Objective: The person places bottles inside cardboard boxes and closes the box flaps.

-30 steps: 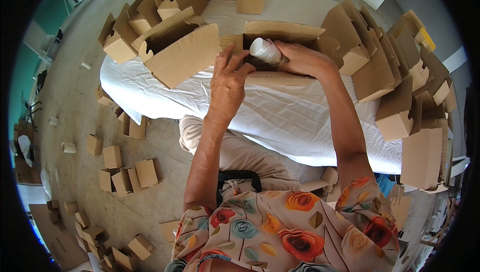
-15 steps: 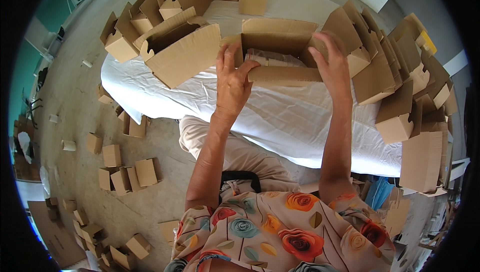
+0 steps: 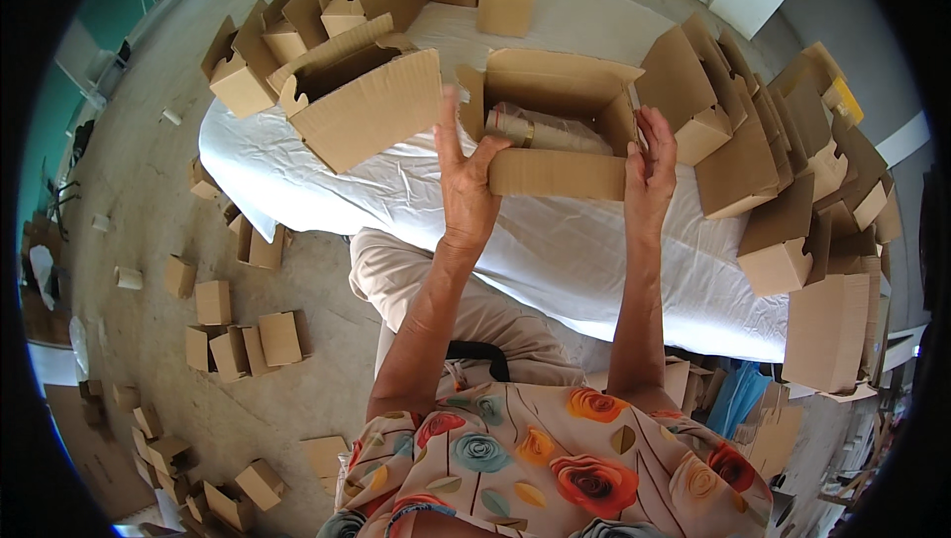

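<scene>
While the clear-wrapped cylinder [image 3: 560, 136] lies inside the open carton [image 3: 560, 174], I see the left hand [image 3: 468, 181] spread at its near-left corner, the right hand [image 3: 650, 163] curled by its right wall; can't tell if pinching. Step reads as steadying; next calls for even two-sided control. White cloth [image 3: 565, 261] below; neighbouring carton [image 3: 374, 114] and right-side cartons [image 3: 684, 87] limit side room.

Legible texts, labels, brands, numbers, signs: none. Yellow patch [image 3: 845, 100] on upper-right cardboard box [image 3: 814, 70]: too small to read. Plastic-wrapped cylinder [image 3: 572, 135] with narrow brownish band, lying inside open front carton [image 3: 560, 174]: any lettering too indistinct to make out.
</scene>
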Tool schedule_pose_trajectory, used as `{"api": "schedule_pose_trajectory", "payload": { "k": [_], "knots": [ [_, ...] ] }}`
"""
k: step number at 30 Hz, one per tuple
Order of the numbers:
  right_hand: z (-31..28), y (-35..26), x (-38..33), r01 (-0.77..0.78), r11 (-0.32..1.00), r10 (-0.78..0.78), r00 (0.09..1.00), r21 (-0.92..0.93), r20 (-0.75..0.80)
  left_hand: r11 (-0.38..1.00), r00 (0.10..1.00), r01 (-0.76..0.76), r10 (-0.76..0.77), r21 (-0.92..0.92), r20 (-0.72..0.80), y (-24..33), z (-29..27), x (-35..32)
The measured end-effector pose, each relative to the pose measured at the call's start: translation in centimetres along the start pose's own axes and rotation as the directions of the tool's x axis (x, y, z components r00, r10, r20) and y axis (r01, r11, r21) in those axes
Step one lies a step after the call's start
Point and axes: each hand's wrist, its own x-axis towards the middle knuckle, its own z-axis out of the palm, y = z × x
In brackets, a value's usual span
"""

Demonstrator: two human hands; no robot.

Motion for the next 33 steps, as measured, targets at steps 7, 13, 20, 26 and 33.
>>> {"api": "schedule_pose_trajectory", "payload": {
  "k": [7,13,20,26,33],
  "knots": [
    [-0.5,-0.5,0.5,0.033,0.997,-0.025,0.991,-0.063,0.131,0.991,0.997,-0.004,0.014,-0.133,0.070,-0.3,-0.2,0.5],
    [-0.8,-0.4,0.5,0.013,0.997,0.008,0.967,-0.082,0.255,0.990,0.988,-0.037,0.057,-0.139,0.145,-1.0,0.1,1.2],
    [-1.8,1.2,1.2,-0.155,0.964,0.069,0.929,0.214,0.363,0.994,0.974,-0.010,0.033,-0.105,0.226,-1.5,0.2,1.4],
    [-2.2,2.1,1.4,-0.206,0.895,0.039,0.920,0.397,0.390,0.947,0.949,0.145,-0.050,-0.287,0.311,-1.7,0.2,2.2],
    [-1.9,1.7,1.4,-0.210,0.915,0.077,0.928,0.344,0.364,0.920,0.950,0.175,-0.064,-0.351,0.304,-1.9,0.4,2.2]
  ]
}}
